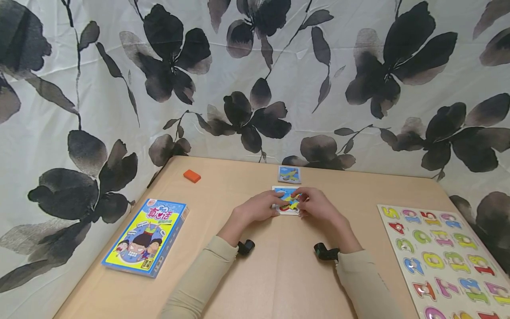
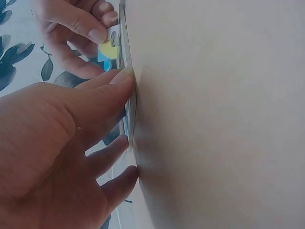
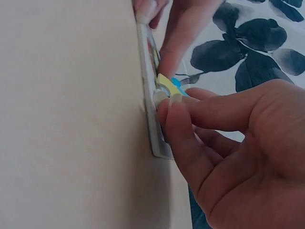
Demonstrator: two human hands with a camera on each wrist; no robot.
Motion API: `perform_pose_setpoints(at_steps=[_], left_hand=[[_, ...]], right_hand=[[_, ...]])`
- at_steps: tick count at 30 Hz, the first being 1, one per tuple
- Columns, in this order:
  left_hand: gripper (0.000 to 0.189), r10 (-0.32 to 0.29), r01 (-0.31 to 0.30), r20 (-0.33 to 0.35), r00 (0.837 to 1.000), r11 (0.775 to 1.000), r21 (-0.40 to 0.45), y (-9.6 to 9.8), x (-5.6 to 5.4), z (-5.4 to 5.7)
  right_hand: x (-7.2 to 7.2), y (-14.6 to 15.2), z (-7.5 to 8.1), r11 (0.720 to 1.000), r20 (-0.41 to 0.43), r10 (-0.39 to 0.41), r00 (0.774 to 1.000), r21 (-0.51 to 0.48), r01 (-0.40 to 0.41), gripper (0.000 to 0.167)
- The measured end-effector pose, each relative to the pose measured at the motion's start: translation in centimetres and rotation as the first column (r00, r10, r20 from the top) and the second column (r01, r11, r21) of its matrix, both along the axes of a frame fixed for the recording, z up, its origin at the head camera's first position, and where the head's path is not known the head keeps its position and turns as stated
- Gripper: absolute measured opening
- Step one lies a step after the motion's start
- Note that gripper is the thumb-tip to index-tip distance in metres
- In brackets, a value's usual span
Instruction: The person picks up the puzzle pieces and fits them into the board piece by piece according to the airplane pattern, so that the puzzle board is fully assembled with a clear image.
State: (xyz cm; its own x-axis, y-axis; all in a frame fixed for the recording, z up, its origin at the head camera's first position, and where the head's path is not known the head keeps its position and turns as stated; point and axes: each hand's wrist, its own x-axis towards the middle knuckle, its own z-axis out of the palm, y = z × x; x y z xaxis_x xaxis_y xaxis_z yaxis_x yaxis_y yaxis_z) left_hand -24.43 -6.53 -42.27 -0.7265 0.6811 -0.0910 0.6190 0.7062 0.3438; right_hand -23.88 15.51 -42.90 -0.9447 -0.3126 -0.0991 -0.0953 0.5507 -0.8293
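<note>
A small jigsaw puzzle board (image 1: 283,191) with a white border and a blue-and-yellow picture lies on the table. My left hand (image 1: 258,207) grips its left side, thumb at the near edge and a finger reaching over the picture. At the right side, my right hand (image 1: 318,204) pinches a yellow-and-blue puzzle piece (image 3: 166,84) between thumb and fingertips, tilted up at the board's surface. Fingers hide much of the picture. Just beyond the board lies a small picture card or board (image 1: 289,174) showing a yellow shape on blue.
An orange block (image 1: 192,176) lies at the back left. A blue-and-yellow game box (image 1: 145,237) rests on the left of the table (image 1: 275,274). On the right lies a large white board (image 1: 412,248) of colourful numbers and letters. A floral cloth (image 1: 311,84) hangs behind.
</note>
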Motion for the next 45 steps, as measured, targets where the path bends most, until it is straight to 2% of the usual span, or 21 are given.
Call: perform_pose_setpoints(at_steps=[13, 21, 27, 33, 45], left_hand=[[0.044, 0.01, -0.01, 0.002, 1.0, 1.0, -0.008, -0.04, -0.23, -0.26], [0.044, 0.008, -0.008, 0.007, 1.0, 1.0, 0.002, -0.07, -0.14, -0.26], [0.044, -0.003, 0.003, -0.004, 1.0, 1.0, 0.002, -0.04, -0.22, -0.31], [0.044, -0.01, 0.01, 0.003, 1.0, 1.0, -0.002, -0.03, -0.32, -0.45], [0.044, -0.003, 0.003, 0.007, 1.0, 1.0, 0.005, -0.14, -0.21, -0.35]], right_hand=[[-0.36, -0.27, -0.52, 0.998, -0.053, -0.009, 0.999, 0.063, 0.013, 0.02], [-0.44, -0.15, -0.54, 0.986, -0.106, -0.018, 0.994, 0.16, 0.035, 0.026], [-0.38, 0.11, -0.46, 0.98, -0.117, -0.065, 0.991, 0.182, 0.086, 0.027], [-0.18, 0.4, -0.33, 0.974, -0.077, -0.157, 0.985, 0.154, 0.167, 0.024], [-0.25, 0.09, -0.33, 0.977, -0.021, -0.187, 0.982, 0.103, 0.188, 0.013]])
